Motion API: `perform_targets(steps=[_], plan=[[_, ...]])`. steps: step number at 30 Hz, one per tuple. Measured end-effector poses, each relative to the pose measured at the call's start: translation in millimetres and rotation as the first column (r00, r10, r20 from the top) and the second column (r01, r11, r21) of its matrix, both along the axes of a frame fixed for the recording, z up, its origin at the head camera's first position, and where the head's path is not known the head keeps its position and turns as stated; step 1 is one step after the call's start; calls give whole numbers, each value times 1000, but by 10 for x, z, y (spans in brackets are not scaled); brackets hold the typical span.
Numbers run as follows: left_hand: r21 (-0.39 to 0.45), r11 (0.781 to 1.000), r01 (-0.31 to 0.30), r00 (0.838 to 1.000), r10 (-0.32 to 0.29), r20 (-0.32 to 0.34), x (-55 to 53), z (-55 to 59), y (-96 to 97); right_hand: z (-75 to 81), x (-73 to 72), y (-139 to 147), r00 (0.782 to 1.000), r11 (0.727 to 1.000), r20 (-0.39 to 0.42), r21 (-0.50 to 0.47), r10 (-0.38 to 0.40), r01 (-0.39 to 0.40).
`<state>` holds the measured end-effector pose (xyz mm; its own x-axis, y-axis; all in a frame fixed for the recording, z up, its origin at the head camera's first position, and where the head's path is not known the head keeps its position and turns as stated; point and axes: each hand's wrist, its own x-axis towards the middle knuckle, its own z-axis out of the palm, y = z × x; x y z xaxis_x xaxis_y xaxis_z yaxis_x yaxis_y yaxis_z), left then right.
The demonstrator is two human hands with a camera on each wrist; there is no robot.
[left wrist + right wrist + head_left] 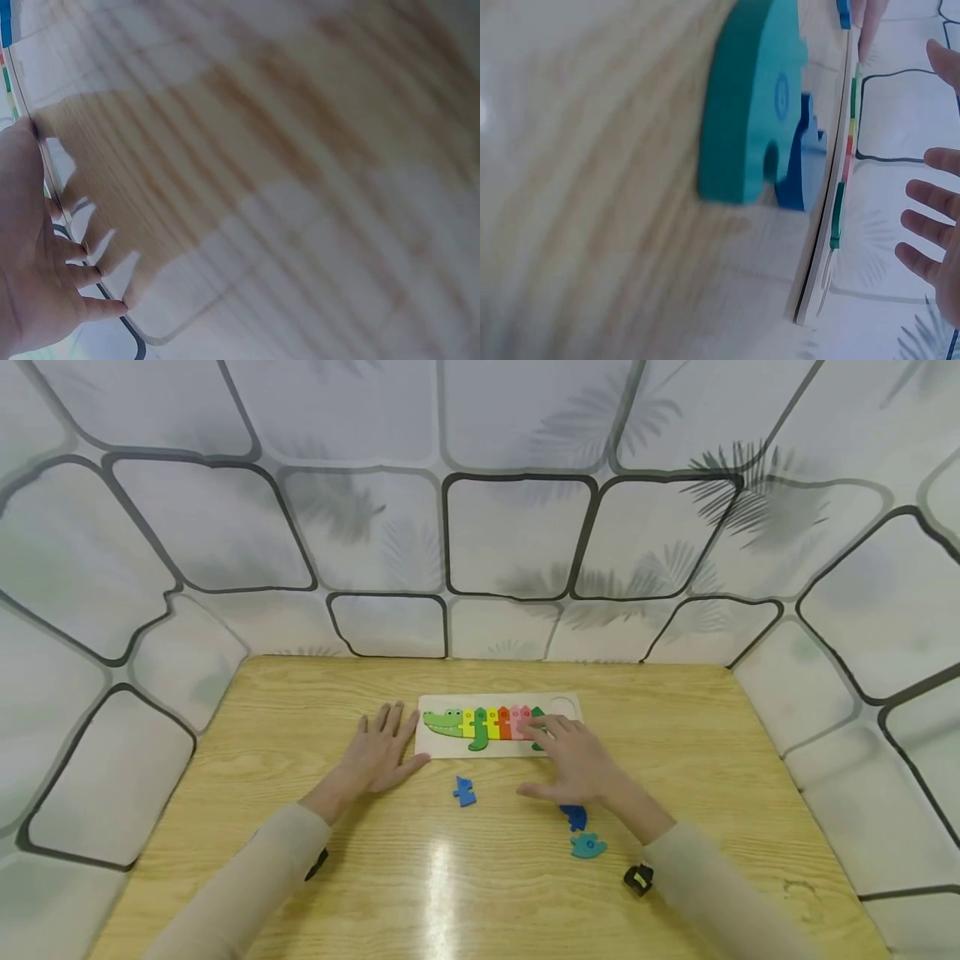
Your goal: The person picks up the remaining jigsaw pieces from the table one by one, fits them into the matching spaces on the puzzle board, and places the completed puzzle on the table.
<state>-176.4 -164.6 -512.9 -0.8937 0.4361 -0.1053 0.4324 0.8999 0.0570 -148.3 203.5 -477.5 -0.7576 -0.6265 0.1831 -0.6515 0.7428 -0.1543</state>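
A pale wooden puzzle board [444,748] lies on the table, with a colourful crocodile of several pieces set in it, its green head [444,724] on the left. My left hand [373,756] rests on the table with fingers spread, its thumb and index finger at the board's left edge. Over the board's right end, my right hand [579,762] has its fingers extended, hiding part of the crocodile; nothing is held. Loose near the board are a blue piece [464,792], a darker blue piece [575,817] partly under the right hand, and a teal piece [754,120].
The light wood table [360,877] meets a padded-looking patterned wall [517,535] at the back and sides. A small black object [639,880] shows by the right sleeve. At the board's upper right is a round pale recess [564,706].
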Motion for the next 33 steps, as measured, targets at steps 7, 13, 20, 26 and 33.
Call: perform_targets(steps=[7,13,20,26,33], plan=[[3,1000,-1,1000,1,-1,18,33,-1,-52,130,-93,999,999,24,-26,-41,42],[4,1000,1,1000,-1,4,26,45,5,-88,221,-175,997,997,33,-44,-64,66],[11,1000,4,1000,-4,-5,32,47,8,-107,287,-318,994,996,82,-37,-72,76],[3,1000,4,1000,-4,-23,24,30,6,-99,333,-422,996,998,74,-19,-55,56],[2,1000,3,1000,-3,-18,13,5,-4,-109,348,-515,996,999,79,-9,-53,53]])
